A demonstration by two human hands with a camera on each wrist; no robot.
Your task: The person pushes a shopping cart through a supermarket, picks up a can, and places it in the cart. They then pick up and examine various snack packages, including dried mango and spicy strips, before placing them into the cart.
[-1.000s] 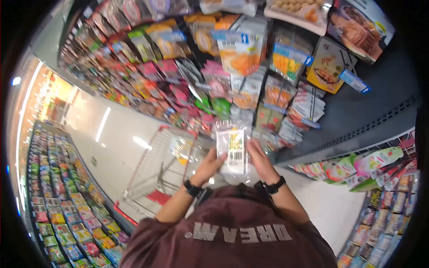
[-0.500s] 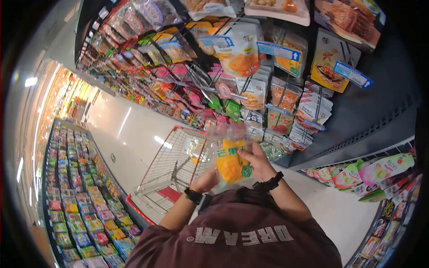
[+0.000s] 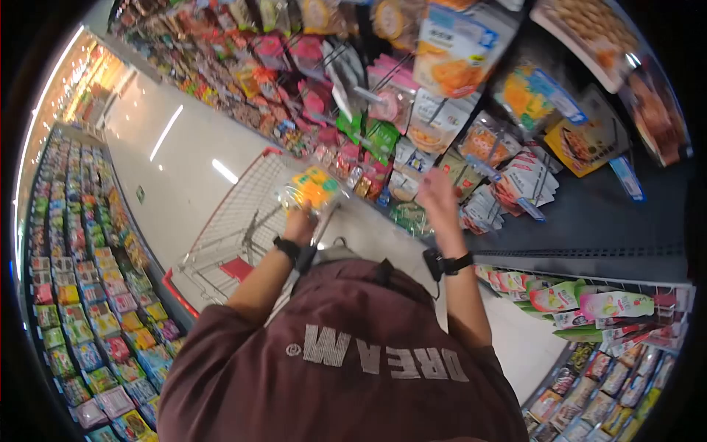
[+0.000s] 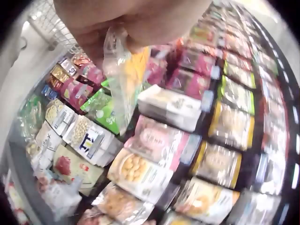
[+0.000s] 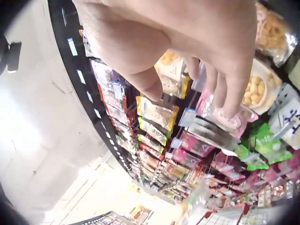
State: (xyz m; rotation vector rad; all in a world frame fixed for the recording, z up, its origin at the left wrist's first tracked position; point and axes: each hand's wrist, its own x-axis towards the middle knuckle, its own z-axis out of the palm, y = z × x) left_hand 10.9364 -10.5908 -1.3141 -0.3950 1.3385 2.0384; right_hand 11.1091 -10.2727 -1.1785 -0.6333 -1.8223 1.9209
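Note:
My left hand (image 3: 298, 225) pinches a clear bag of dried mango (image 3: 313, 188) by its edge, over the near end of the shopping cart (image 3: 236, 221). In the left wrist view the bag (image 4: 123, 84) hangs below the fingers, yellow pieces showing through the plastic. My right hand (image 3: 440, 202) is raised in front of the hanging snack packs, holding nothing. Its thumb stands apart from the loosely bent fingers in the right wrist view, where the hand (image 5: 187, 42) overlaps the shelf packs.
A tall rack of hanging snack packs (image 3: 442, 118) runs along the front, price tags (image 3: 556, 96) sticking out. At the right hangs a wire rack with pouches (image 3: 615, 306). Another shelf of packets (image 3: 88, 309) lines the left, across the pale aisle floor (image 3: 158, 169).
Both hands were on the mango bag, which was turned from its label side to its front. Now the left hand has carried it left over the cart, and the right hand has let go and risen.

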